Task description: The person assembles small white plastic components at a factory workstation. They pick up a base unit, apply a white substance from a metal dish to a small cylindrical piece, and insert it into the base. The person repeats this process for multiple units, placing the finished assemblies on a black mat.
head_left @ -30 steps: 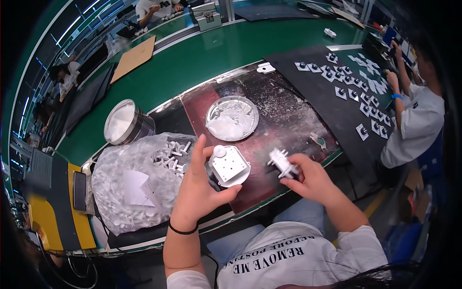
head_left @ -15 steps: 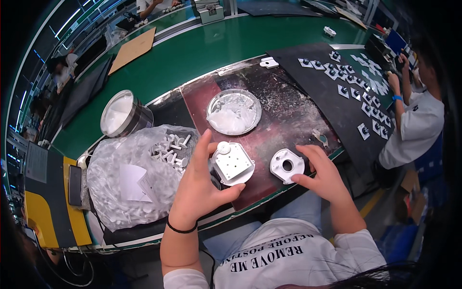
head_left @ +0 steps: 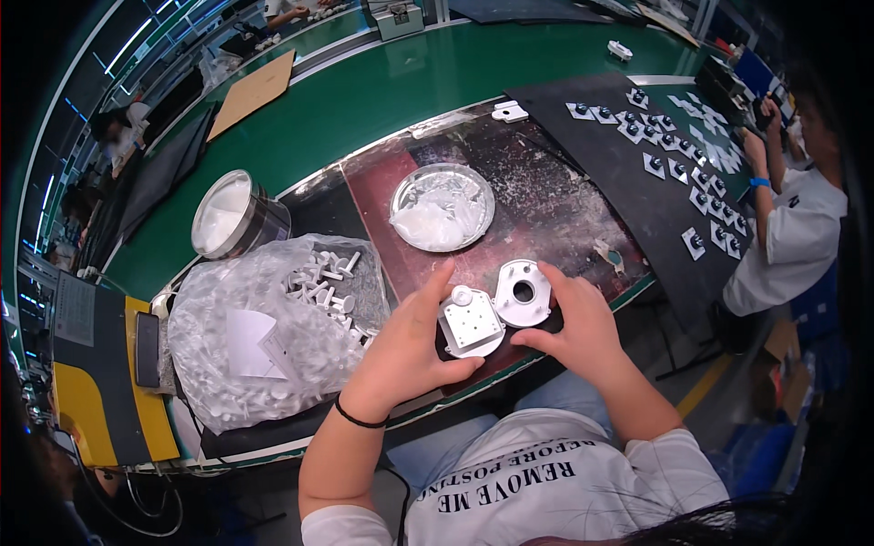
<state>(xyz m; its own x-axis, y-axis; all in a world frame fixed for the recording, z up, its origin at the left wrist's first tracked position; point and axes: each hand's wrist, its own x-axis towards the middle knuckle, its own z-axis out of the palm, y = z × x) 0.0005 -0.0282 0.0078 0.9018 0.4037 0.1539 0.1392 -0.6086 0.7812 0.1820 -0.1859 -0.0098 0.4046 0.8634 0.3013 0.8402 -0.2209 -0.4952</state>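
My left hand [head_left: 406, 350] is closed on a white plastic housing [head_left: 472, 324], thumb below it and fingers at its upper edge. A small round white gear-like disc [head_left: 462, 296] sits at the top of that part, above a plate with several small holes. Between the thumb and fingers of my right hand [head_left: 583, 322] is a white plastic cover [head_left: 523, 293] with a dark round hole in its middle. The two parts are side by side over the near edge of the work surface, their edges touching or nearly so.
A clear bag [head_left: 255, 337] of white pegs lies to the left, behind it a tub [head_left: 238, 217] of white material. Beyond my hands stands a round metal dish [head_left: 443, 207]. Black matting [head_left: 628, 191] on the right carries several small parts; a co-worker [head_left: 790, 218] is beside it.
The cover in my right hand has moved left and up and turned, coming close to the housing. My left hand has brought the housing slightly right and down.
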